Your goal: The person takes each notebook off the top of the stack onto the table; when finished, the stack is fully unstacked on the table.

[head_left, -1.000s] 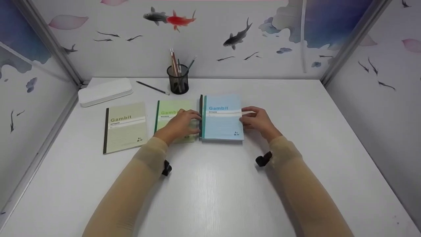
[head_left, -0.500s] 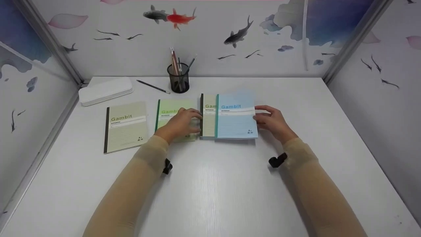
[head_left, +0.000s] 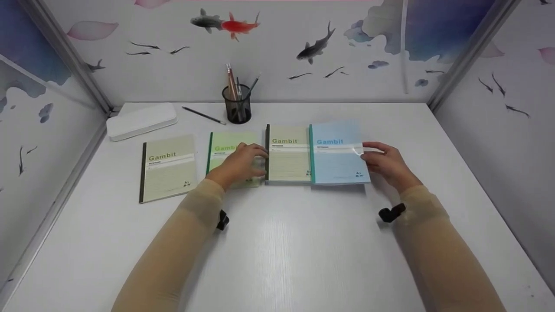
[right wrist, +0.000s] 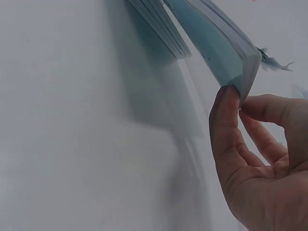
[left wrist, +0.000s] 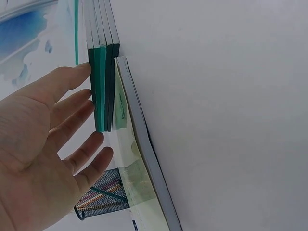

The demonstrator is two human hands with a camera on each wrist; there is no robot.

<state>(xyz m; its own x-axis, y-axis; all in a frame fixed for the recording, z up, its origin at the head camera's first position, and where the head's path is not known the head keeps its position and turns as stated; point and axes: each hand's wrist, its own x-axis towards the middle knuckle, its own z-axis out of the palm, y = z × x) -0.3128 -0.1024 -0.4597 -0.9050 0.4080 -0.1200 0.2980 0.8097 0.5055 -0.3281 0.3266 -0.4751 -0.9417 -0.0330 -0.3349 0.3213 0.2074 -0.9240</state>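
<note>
Black cup: pencils; right hand pinches blue notebook.

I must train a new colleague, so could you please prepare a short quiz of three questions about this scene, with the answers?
1. Which hand pinches the blue notebook?

2. What stands at the back of the table?
A) a lamp
B) a mesh cup
C) a bottle

3. True or false: the blue notebook lies flat on the table.

Key:
1. The right hand.
2. B.
3. False: in the right wrist view, its held edge is raised off the table.
</note>
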